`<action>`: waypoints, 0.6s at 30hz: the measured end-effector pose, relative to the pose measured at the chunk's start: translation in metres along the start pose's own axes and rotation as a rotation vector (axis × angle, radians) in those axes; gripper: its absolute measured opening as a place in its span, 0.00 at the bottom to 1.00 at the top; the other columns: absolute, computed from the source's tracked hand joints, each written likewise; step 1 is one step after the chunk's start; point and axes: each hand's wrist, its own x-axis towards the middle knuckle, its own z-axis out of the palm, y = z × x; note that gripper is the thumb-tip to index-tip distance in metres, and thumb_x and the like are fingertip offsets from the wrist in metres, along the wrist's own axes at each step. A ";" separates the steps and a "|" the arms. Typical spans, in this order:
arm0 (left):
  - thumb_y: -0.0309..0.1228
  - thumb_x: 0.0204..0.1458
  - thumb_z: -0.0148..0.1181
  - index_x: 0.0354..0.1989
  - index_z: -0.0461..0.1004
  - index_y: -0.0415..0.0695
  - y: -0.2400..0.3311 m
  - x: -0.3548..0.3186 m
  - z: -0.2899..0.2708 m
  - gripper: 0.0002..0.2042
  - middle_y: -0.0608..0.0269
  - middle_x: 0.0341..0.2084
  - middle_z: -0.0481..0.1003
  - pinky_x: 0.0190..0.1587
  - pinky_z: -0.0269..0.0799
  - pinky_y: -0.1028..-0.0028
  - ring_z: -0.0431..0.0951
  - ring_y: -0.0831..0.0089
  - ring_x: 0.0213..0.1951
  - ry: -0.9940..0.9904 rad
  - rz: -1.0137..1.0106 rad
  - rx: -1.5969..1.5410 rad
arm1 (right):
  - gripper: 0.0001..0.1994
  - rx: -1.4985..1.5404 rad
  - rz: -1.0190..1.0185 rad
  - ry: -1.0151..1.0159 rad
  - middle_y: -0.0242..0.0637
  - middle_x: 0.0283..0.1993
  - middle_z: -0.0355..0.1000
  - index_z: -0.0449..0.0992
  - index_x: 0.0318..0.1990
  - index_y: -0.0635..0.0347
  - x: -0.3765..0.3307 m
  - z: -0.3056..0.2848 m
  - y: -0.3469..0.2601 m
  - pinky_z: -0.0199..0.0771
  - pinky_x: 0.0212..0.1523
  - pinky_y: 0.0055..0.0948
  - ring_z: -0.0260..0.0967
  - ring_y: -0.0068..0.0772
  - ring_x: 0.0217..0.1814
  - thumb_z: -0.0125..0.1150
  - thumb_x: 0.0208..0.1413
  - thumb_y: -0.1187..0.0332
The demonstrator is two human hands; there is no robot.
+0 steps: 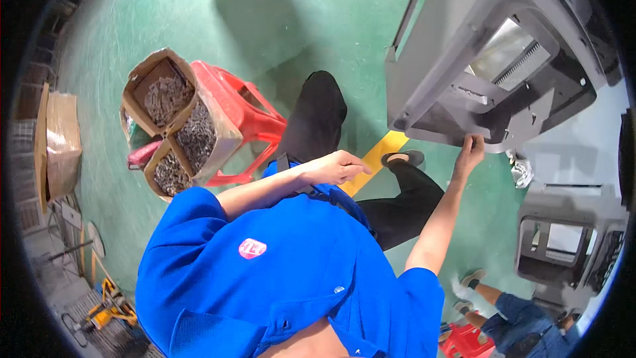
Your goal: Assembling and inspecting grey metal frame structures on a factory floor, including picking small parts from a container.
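A large grey metal housing (457,59) with a windowed opening stands at the upper right. My right hand (470,150) is closed on its lower edge, fingertips against the metal. In front of my waist, my left hand (336,167) is held with its fingers drawn together; whether something small is in them cannot be made out. To the left, an open cardboard box (223,131) contains many small dark metal parts, next to another box (144,78) of lighter small parts and a third box (158,154) of similar pieces.
A red plastic stool (260,134) stands under the boxes. Yellow tape (374,162) crosses the green floor by my feet. A second grey housing (555,245) is at the right, near a seated co-worker (523,318). A wrapped carton (63,146) and a yellow tool (106,311) lie left.
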 end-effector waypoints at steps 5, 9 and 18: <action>0.37 0.61 0.45 0.50 0.72 0.39 0.000 0.000 0.002 0.17 0.77 0.15 0.57 0.19 0.51 0.81 0.54 0.86 0.18 0.015 0.040 0.010 | 0.08 0.054 0.014 -0.026 0.34 0.21 0.61 0.64 0.23 0.64 0.005 0.003 0.010 0.60 0.28 0.27 0.55 0.25 0.24 0.54 0.51 0.74; 0.37 0.61 0.45 0.49 0.73 0.39 0.005 -0.002 0.001 0.17 0.77 0.15 0.57 0.19 0.51 0.81 0.55 0.86 0.18 0.023 0.013 0.018 | 0.07 0.025 0.023 -0.025 0.33 0.21 0.61 0.65 0.23 0.64 0.004 0.004 0.010 0.60 0.27 0.25 0.55 0.23 0.25 0.54 0.51 0.75; 0.32 0.62 0.42 0.53 0.69 0.39 -0.002 0.006 -0.003 0.16 0.80 0.15 0.54 0.18 0.48 0.83 0.52 0.89 0.16 0.002 0.004 -0.053 | 0.06 -0.123 -0.045 -0.063 0.44 0.26 0.69 0.70 0.27 0.63 -0.023 0.032 -0.036 0.65 0.34 0.39 0.66 0.48 0.30 0.58 0.47 0.70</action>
